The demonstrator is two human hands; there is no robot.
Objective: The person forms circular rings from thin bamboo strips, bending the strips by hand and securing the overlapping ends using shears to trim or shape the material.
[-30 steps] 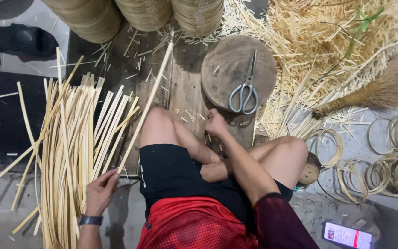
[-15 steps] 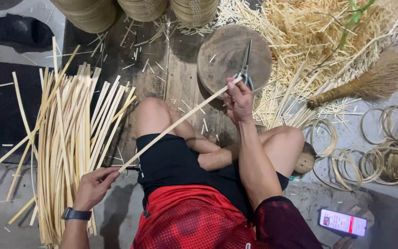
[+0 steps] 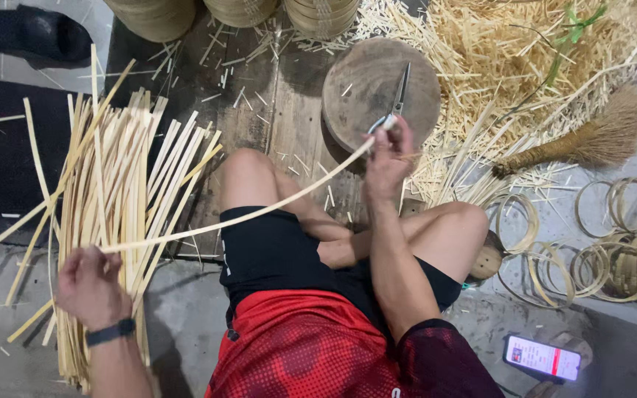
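Observation:
I sit cross-legged on the floor. My left hand (image 3: 90, 284), with a dark band on its wrist, grips one end of a long pale bamboo strip (image 3: 245, 214). The strip runs up and right across my knee to my right hand (image 3: 386, 158), which pinches its other end. My right hand is at the near edge of a round wooden block (image 3: 370, 88). A pair of scissors (image 3: 398, 96) lies on that block, its handles right by my right fingers.
A pile of long bamboo strips (image 3: 108, 199) lies on the floor at left. Woven baskets (image 3: 241, 9) stand at the top. Straw scraps (image 3: 525, 66), a small broom (image 3: 591, 140) and several bamboo rings (image 3: 613, 258) are at right. A phone (image 3: 542, 358) lies at lower right.
My right hand took the strip's far end and carried it up toward the wooden block. My left hand closed on the near end, and the strip now spans both hands.

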